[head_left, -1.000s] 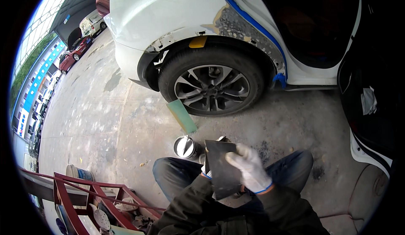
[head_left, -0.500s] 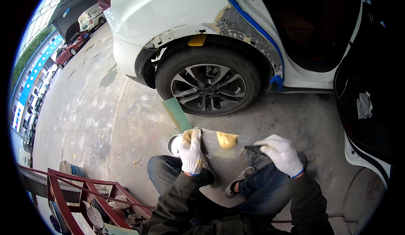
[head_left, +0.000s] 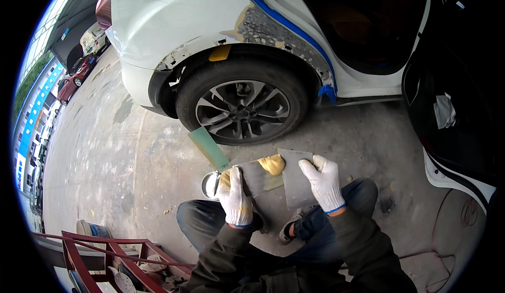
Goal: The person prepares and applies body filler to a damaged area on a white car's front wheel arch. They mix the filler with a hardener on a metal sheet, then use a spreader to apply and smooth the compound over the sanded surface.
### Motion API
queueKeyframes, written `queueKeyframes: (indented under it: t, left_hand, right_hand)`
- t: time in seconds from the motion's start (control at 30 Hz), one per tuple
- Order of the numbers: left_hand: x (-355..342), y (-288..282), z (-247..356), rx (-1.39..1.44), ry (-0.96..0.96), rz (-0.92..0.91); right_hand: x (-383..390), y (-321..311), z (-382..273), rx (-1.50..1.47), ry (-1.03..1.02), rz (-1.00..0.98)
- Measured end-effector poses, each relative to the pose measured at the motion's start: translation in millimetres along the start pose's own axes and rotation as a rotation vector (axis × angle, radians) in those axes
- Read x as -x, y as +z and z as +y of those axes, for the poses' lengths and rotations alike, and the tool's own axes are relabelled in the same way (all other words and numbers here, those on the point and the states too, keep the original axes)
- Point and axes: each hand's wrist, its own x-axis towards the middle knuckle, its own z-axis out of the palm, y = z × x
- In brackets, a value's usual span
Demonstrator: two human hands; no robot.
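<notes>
My gloved left hand point(head_left: 235, 196) is closed on the left end of a flat grey putty board point(head_left: 256, 181). A soft lump of yellow putty point(head_left: 272, 163) sits near the board's far edge. In my gloved right hand point(head_left: 323, 182) is a thin grey rectangular spreader point(head_left: 296, 187), pinched at its right side. The spreader's face is turned up and its left edge meets or overlaps the board, just right of the putty. Beyond both hands stands a white car point(head_left: 152, 19); a sanded, patchy grey area point(head_left: 271, 27) shows above its wheel arch.
The car's wheel point(head_left: 243, 109) is ahead, with a green flat block point(head_left: 209, 147) leaning by it. A round tin point(head_left: 210, 184) stands beside my left hand. Blue tape point(head_left: 294, 17) lines the opened door frame. A red metal rack point(head_left: 100, 256) is at lower left; a hose point(head_left: 434, 240) lies at right.
My right hand has turned the spreader from edge-on to flat and brought it left against the board. The putty lump looks reshaped. The view has shifted right.
</notes>
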Motion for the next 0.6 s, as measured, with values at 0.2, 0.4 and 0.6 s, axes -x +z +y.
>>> queueKeyframes:
  t: [0.2, 0.4, 0.6]
  left_hand:
    - [25.7, 14.1, -5.4, -0.095, 0.158, -0.075]
    - [49.1, 22.4, -6.0, -0.507, 0.334, -0.169]
    - [51.4, 23.1, 22.5, -0.742, 0.478, -0.350]
  right_hand:
    - [6.9, 21.6, 18.7, -0.209, 0.129, 0.075]
    - [9.7, 28.5, 5.8, -0.285, 0.202, 0.131]
    - [-6.5, 18.7, -21.1, -0.550, 0.120, 0.357]
